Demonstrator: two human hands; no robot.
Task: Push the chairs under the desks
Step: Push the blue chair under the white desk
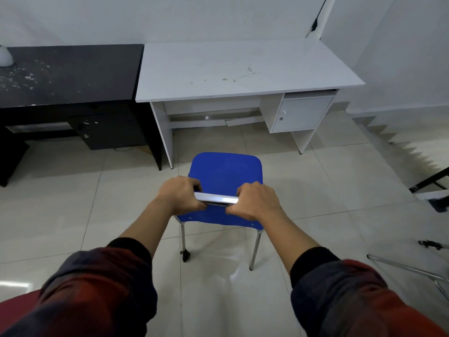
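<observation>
chair: blue chair [226, 171], near side of white bench [243, 69], gap between
hands: left hand [181, 194], right hand [257, 203] both wrapped round backrest bar [216, 198]
push: straight far, under bench

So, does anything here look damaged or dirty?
Yes. Under the white desk, a strip hangs loose from the rail. The black desk bears white specks on its top. The blue chair looks intact.

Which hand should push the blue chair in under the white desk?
Neither alone: left hand and right hand both grip the blue chair's metal top bar, facing the white desk. Push evenly.
</observation>
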